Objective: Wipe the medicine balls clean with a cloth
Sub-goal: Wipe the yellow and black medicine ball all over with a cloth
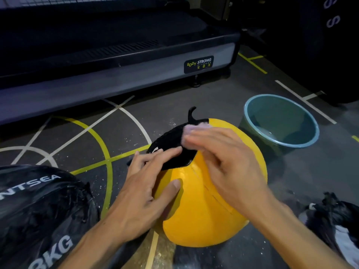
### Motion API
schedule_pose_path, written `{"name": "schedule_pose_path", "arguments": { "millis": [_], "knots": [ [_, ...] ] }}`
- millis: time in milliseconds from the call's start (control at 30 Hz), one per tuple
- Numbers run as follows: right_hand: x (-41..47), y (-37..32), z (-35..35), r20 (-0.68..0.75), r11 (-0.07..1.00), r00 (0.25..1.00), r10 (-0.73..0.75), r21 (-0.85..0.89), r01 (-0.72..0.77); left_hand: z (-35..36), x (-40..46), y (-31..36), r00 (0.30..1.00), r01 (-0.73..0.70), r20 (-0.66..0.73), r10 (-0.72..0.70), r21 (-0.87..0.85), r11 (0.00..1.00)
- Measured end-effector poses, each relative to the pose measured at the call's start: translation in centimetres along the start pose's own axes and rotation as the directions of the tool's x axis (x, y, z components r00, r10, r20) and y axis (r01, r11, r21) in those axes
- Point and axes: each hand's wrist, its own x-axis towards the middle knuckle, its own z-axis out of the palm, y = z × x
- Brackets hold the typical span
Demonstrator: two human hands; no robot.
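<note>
A yellow medicine ball [202, 220] with a black panel [171, 140] on its far side sits on the floor in front of me. My left hand [143, 193] lies flat against the ball's left side, fingers spread, thumb on the yellow surface. My right hand [227, 160] presses a pale pinkish cloth [194, 127] onto the top of the ball at the edge of the black panel; the hand is blurred. Most of the cloth is hidden under my fingers.
A black medicine ball [38, 214] marked 8KG lies at the lower left. A teal bucket [308, 140] holding water stands to the right. A treadmill base [116, 74] runs across the back. Another dark, worn object [336, 220] sits at the lower right.
</note>
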Motion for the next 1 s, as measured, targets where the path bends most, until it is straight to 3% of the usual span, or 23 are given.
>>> {"name": "schedule_pose_path", "arguments": {
  "millis": [100,267,400,467,533,600,667,767,800,833,900,967,1000],
  "knots": [
    [2.0,-0.5,0.8,0.188,0.975,0.980,-0.071,-0.196,0.108,0.3,-0.3,0.0,0.999,-0.047,-0.008,0.048,0.074,0.996],
    [2.6,1.6,-1.0,-0.022,0.975,0.994,0.104,-0.193,-0.107,0.3,-0.1,-0.3,0.992,-0.120,-0.028,0.125,0.135,0.983],
    [0.0,-0.9,-0.6,0.144,0.988,0.987,-0.067,-0.130,0.085,0.3,-0.4,-0.8,0.989,-0.130,-0.049,0.139,0.150,0.980],
    [0.1,0.4,-1.3,0.058,0.994,0.997,-0.047,-0.095,0.053,0.1,-0.7,-0.9,0.987,-0.140,-0.056,0.150,0.154,0.978],
    [0.7,2.5,-2.3,-0.091,0.986,0.992,0.086,-0.137,-0.098,0.1,-0.9,-0.8,0.983,-0.154,-0.076,0.167,0.155,0.976],
    [1.4,3.6,-2.8,-0.135,0.970,0.975,0.174,-0.146,-0.194,0.2,-1.0,-0.6,0.980,-0.159,-0.097,0.174,0.149,0.976],
    [1.7,2.2,-1.9,-0.056,0.985,0.990,0.131,-0.106,-0.137,0.2,-1.0,-0.6,0.978,-0.160,-0.108,0.176,0.142,0.977],
    [1.5,-0.6,-0.4,0.188,0.988,0.979,-0.074,-0.123,0.098,0.2,-1.0,-0.8,0.976,-0.170,-0.111,0.188,0.154,0.973],
    [1.7,-0.2,-0.4,0.209,0.983,0.974,-0.091,-0.140,0.122,0.2,-1.0,-0.9,0.976,-0.170,-0.113,0.188,0.154,0.973],
    [2.2,0.9,-0.7,0.177,0.983,0.982,-0.060,-0.160,0.088,0.2,-1.1,-1.0,0.976,-0.167,-0.115,0.185,0.150,0.974],
    [3.2,3.3,-2.0,0.046,0.973,0.989,0.143,-0.187,-0.133,0.3,-1.3,-1.0,0.977,-0.161,-0.118,0.179,0.144,0.976],
    [3.5,4.8,-3.9,-0.051,0.932,0.933,0.357,-0.045,-0.359,0.4,-1.5,-1.0,0.978,-0.157,-0.120,0.173,0.134,0.978],
    [3.3,5.0,-4.6,-0.088,0.916,0.912,0.400,0.075,-0.394,0.4,-1.5,-1.0,0.978,-0.157,-0.119,0.173,0.132,0.979]
  ]
}}
